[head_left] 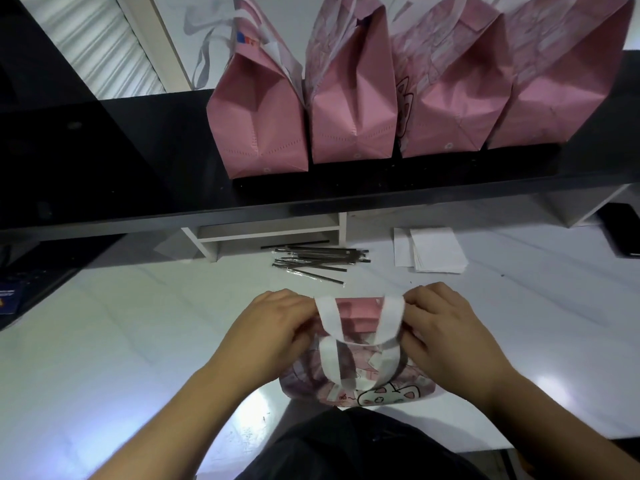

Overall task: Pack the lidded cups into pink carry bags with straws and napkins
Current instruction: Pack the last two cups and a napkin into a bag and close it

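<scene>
Both hands pinch the pink bag (360,368) at its mouth, left hand (273,327) and right hand (446,334) on opposite sides. Bare counter (121,341) flanks them. Straws (318,259), napkins (436,251) lie beyond my fingers; bag contents hidden.

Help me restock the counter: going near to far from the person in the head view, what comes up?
Pink bag in the hands → wrapped straws and napkin stack, about level → black shelf with four pink bags.

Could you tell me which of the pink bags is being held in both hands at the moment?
The pink bag on the white counter, gripped at its top; the other four stand untouched on the black shelf.
</scene>
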`<action>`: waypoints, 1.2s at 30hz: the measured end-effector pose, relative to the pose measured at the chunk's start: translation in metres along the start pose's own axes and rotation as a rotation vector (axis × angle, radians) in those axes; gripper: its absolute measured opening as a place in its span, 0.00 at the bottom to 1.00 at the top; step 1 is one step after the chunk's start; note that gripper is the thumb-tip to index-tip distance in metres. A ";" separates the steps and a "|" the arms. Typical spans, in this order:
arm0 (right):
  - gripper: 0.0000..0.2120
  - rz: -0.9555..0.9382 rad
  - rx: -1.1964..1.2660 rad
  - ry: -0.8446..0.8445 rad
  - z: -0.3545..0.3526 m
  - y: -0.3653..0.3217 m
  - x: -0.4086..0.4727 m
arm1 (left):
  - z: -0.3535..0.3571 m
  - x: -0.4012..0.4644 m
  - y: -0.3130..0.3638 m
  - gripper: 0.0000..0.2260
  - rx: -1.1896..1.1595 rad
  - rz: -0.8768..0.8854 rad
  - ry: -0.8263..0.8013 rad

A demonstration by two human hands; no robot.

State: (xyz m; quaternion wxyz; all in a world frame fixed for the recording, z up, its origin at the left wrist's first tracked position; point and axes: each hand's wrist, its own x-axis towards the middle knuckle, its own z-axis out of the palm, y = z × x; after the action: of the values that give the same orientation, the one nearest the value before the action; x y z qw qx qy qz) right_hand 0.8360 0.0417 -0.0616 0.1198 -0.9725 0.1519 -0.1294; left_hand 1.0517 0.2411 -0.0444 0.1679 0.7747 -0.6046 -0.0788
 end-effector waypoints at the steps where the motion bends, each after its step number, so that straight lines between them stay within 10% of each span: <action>1: 0.06 -0.025 -0.017 -0.023 0.000 -0.006 0.004 | -0.001 0.006 0.004 0.11 0.005 -0.003 -0.006; 19: 0.10 0.029 0.072 -0.218 -0.032 0.021 0.004 | 0.011 0.024 0.019 0.07 0.279 0.064 0.047; 36: 0.13 0.069 0.037 -0.295 -0.042 0.021 -0.002 | -0.001 -0.011 -0.022 0.12 -0.020 -0.157 0.133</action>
State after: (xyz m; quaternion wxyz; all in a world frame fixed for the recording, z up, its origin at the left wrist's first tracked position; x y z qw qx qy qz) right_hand 0.8171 0.0151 -0.0285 0.1633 -0.9728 0.1635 0.0164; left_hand 1.0691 0.2565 -0.0518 0.2087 0.8213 -0.5289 -0.0461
